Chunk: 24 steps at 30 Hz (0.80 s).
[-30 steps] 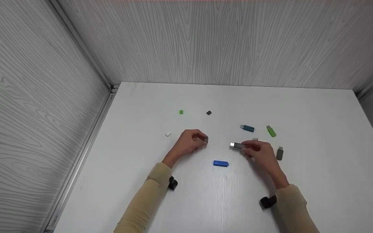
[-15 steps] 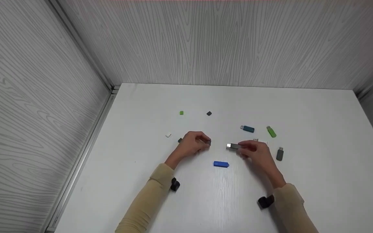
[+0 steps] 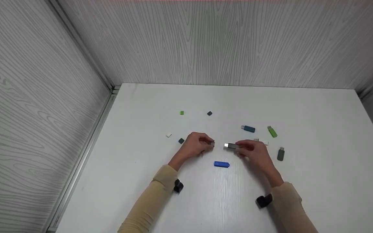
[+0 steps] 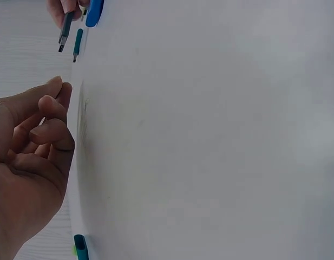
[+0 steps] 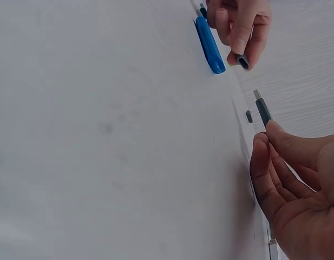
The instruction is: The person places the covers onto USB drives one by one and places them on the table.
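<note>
Between thumb and fingers my left hand (image 3: 195, 144) pinches a small dark grey USB cap (image 3: 212, 144); its hollow end shows in the right wrist view, where the cap (image 5: 243, 62) faces the other hand. My right hand (image 3: 257, 153) holds a grey USB flash drive (image 3: 231, 146) by its rear, the bare metal plug pointing left at the cap. A short gap separates plug and cap. Just below them on the table lies a blue USB flash drive (image 3: 221, 164). A white flash drive (image 3: 265, 143) is partly hidden behind the right hand.
On the right of the white table (image 3: 141, 194) lie a teal flash drive (image 3: 248, 128), a green one (image 3: 272, 131) and a grey one (image 3: 280, 154). Loose caps lie left and back: green (image 3: 182, 113), dark (image 3: 209, 113), white (image 3: 168, 135) and dark teal (image 3: 181, 140).
The left hand has moved right with the cap, uncovering the dark teal cap. The right hand has brought the grey flash drive slightly left, narrowing the gap and showing more of the white drive.
</note>
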Available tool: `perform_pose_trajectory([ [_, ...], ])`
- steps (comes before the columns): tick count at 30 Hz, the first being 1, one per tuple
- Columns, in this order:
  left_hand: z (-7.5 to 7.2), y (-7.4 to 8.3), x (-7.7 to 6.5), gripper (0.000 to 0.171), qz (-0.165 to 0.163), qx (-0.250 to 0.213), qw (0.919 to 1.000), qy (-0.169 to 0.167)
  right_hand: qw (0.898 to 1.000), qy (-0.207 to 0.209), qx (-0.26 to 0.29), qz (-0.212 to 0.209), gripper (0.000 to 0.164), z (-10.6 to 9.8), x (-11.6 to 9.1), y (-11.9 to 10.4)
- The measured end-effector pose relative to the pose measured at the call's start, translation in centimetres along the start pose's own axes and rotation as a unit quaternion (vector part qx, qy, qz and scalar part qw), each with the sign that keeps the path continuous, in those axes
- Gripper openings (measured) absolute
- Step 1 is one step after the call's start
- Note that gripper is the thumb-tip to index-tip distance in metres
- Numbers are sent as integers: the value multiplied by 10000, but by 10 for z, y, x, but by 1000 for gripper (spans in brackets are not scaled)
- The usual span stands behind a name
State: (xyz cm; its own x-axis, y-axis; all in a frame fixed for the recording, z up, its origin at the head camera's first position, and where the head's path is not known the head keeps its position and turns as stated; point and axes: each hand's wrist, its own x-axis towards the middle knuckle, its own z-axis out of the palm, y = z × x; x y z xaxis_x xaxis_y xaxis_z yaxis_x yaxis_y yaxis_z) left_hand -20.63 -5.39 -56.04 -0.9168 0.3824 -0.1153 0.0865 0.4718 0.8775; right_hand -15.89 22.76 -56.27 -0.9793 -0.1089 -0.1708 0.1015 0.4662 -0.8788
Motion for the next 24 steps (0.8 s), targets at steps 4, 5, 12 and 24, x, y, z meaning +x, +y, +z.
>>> perform_pose_trajectory([
  [4,3,2,-2,19,-74,33,10000,-23,10000,-15,-59,16,30,1,0,-1],
  [5,4,2,-2,19,-76,34,10000,-29,10000,-30,-35,43,30,1,-1,-2],
  [12,8,2,-3,19,23,-34,10000,-45,9998,-87,60,178,29,4,-1,-3],
  [24,14,5,-4,19,-85,-186,9997,-113,9998,-162,100,16,27,8,-3,-6],
])
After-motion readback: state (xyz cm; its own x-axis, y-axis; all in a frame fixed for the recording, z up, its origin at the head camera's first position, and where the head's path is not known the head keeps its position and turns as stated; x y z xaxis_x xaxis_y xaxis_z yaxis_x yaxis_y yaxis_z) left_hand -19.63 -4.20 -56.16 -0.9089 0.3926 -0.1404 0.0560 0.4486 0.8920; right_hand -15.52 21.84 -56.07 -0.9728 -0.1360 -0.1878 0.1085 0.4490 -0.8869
